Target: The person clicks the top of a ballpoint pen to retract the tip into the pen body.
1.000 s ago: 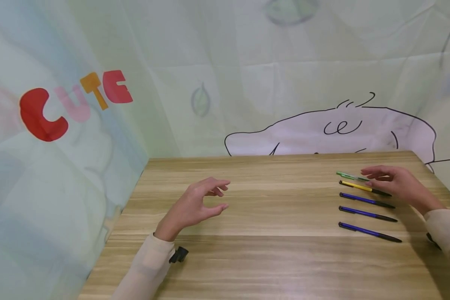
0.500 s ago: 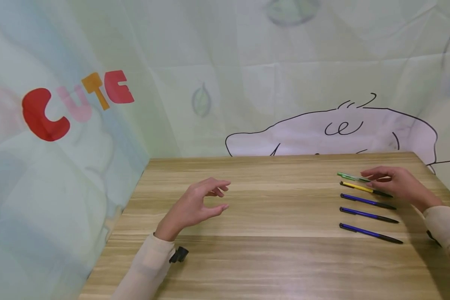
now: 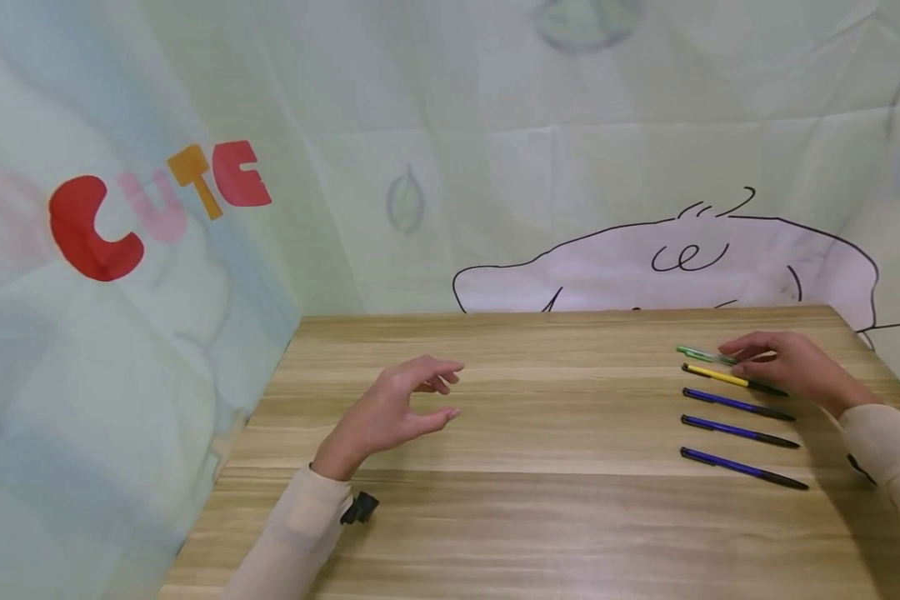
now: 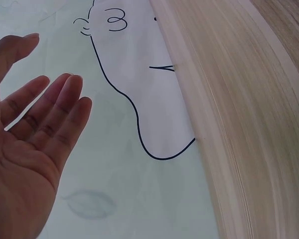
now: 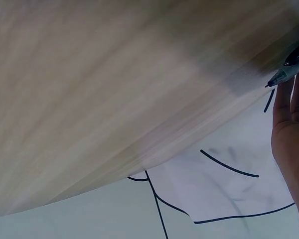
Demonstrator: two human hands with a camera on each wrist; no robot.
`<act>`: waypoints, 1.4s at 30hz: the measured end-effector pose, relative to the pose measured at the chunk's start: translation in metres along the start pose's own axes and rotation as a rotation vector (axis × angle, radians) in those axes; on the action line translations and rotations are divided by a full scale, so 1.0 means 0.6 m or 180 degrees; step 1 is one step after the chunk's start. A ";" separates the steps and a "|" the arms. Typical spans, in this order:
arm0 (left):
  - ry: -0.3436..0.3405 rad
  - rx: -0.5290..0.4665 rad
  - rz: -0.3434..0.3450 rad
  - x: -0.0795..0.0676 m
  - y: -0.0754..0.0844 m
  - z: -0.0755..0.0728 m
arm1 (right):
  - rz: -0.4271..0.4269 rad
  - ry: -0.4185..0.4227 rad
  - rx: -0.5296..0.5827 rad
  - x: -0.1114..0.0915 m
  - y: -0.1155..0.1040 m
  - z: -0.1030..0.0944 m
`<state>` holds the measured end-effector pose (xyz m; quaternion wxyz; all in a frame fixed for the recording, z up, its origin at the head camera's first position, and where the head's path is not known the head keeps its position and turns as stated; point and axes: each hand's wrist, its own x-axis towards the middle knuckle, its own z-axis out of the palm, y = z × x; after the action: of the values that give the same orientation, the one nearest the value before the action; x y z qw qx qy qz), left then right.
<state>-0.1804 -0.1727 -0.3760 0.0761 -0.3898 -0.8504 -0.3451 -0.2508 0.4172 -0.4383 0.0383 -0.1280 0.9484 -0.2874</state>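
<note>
In the head view my right hand [image 3: 787, 362] is at the right end of a green and clear pen [image 3: 696, 354], fingers on its far side, thumb on its near side. A gap shows between thumb and fingers, and the pen's right end is partly hidden by the hand. Below it lie a yellow pen [image 3: 720, 375] with a black front and three blue pens, the upper [image 3: 731, 402], middle [image 3: 735, 430] and lower [image 3: 738, 467]. The right wrist view shows a clear pen tip [image 5: 284, 74] beside the fingers. My left hand [image 3: 393, 408] hovers with parted fingers, holding nothing.
The pens lie in a column on the wood-grain table [image 3: 525, 517], near its right side. Behind the table hangs a printed cloth [image 3: 420, 100]; another with coloured letters hangs at the left. A black strap piece [image 3: 360, 508] sits at the left cuff.
The right hand has shifted slightly left along the green pen. The left hand keeps its pose, and the pens lie where they were; the view has drifted a little.
</note>
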 end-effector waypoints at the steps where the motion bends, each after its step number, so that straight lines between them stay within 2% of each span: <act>1: -0.0003 -0.0001 -0.0006 0.000 0.000 0.000 | 0.0005 -0.0011 -0.0001 0.001 0.000 0.000; 11: -0.0017 0.0025 0.0000 -0.002 0.003 -0.002 | -0.0170 0.0044 -0.0014 0.008 0.003 0.003; 20: -0.0040 0.0043 0.0011 0.001 0.003 -0.002 | -0.0168 0.0031 -0.0113 0.014 0.009 0.003; 33: -0.0027 -0.0001 0.0085 0.005 0.005 -0.001 | 0.0153 -0.0288 -0.0061 0.027 0.017 -0.007; 42: -0.0010 0.0004 0.0137 0.007 0.005 0.001 | 0.0066 -0.0373 -0.0183 0.035 0.015 -0.013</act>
<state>-0.1811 -0.1682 -0.3729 0.0824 -0.4084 -0.8422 -0.3423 -0.2741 0.4229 -0.4369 0.0930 -0.1359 0.9537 -0.2517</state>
